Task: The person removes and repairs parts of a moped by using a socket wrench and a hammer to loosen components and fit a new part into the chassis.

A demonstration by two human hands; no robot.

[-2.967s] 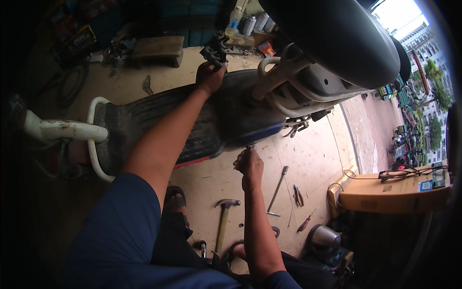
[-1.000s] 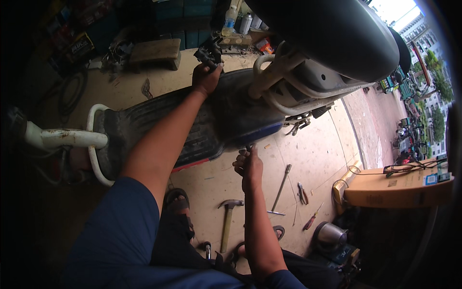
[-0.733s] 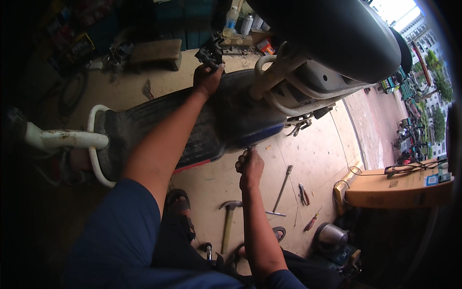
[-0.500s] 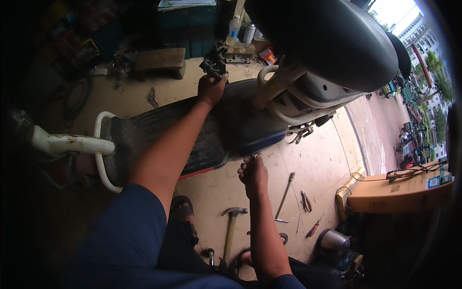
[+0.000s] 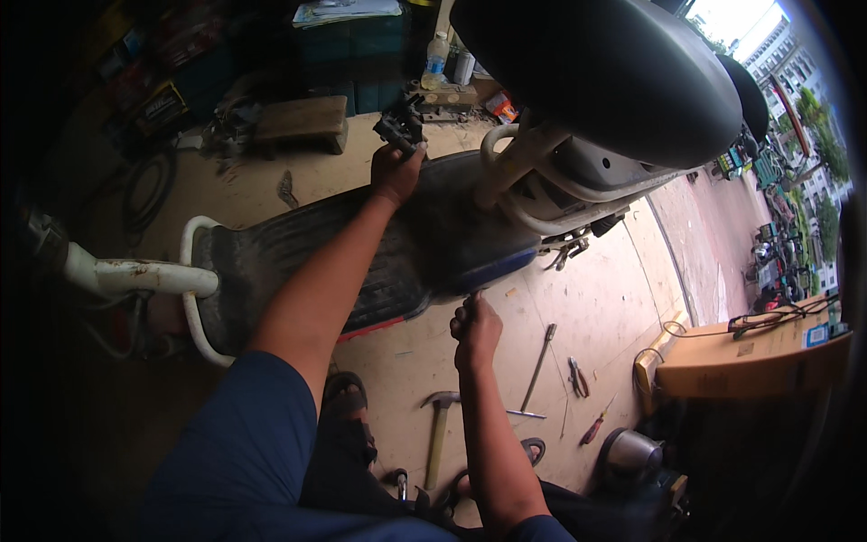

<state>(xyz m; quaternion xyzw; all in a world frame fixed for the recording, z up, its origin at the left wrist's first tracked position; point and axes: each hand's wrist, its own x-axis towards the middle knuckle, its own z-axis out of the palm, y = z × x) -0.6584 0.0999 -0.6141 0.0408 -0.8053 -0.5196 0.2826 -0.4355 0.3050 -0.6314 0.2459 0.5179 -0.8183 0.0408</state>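
Observation:
In my left hand is a black mechanical part with jutting pieces, gripped above the far edge of an electric scooter's dark footboard. My right hand is closed at the near side, just below the blue-black panel under the seat. What its curled fingers hold, if anything, is too small or hidden to make out. The white tube frame bends round the footboard's left end.
On the floor lie a hammer, a long T-handled tool, pliers and a screwdriver. A cardboard box with cables stands at the right. Behind are a wooden stool and a plastic bottle.
My right hand has turned at the wrist, its fingers more tightly curled. The left hand keeps its grip on the black part, almost unmoved. The view has shifted slightly.

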